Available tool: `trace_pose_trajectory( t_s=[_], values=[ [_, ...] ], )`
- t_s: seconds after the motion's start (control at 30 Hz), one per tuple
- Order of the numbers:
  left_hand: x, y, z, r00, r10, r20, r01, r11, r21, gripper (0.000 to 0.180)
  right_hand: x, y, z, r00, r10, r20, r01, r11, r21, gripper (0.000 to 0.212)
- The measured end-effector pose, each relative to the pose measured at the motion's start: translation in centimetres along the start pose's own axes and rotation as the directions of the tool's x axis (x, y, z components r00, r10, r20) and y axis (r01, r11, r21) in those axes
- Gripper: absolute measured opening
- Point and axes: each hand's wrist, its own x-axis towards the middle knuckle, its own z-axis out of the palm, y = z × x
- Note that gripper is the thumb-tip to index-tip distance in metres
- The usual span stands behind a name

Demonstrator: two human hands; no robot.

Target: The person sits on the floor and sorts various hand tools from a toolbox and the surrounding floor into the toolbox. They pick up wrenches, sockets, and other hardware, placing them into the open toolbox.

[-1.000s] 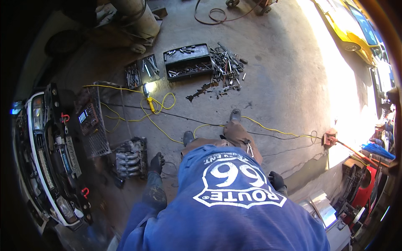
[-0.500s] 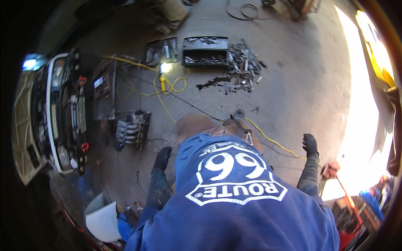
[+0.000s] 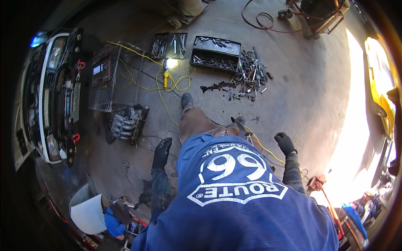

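My left hand (image 3: 161,154), in a black glove, hangs beside my body with its fingers loosely apart and nothing in them. My right hand (image 3: 285,144), also black-gloved, swings at my other side, fingers loosely curled and holding nothing. Neither hand touches anything. Left of my left hand, a dirty engine part with rounded metal runners (image 3: 123,125) lies on the floor. Ahead stand an open black toolbox (image 3: 215,53) and a pile of loose wrenches and sockets (image 3: 252,75). A lit work lamp with a yellow handle (image 3: 166,79) lies with its yellow cord looped around it.
A vehicle front (image 3: 50,96) stands at the left, near a metal mesh frame (image 3: 101,98) and an open socket set (image 3: 101,71). Yellow cord (image 3: 268,150) crosses the floor by my legs. A white bucket (image 3: 88,214), a red floor jack (image 3: 317,183) and a yellow car (image 3: 381,79) stand around.
I have stepped forward, with one boot now ahead of me. My right hand has swung inward toward my body; my left hand has risen slightly. The toolbox and tools appear shifted right.
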Motion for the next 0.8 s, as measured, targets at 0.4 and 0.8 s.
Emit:
trace_pose_trajectory(
  t_s=[0.4,0.8],
  values=[
    [18.9,13.0,-9.2,0.851,-0.171,0.497,-0.12,0.857,0.501,0.044,-3.9,-26.4,12.2,0.925,-0.323,-0.202,0.271,0.93,-0.247,0.046],
    [19.8,14.0,-6.9,0.811,-0.202,0.548,-0.459,0.361,0.812,0.028,0.6,-35.6,26.8,0.906,-0.238,0.35,0.415,0.666,-0.62,0.043]
  ],
)
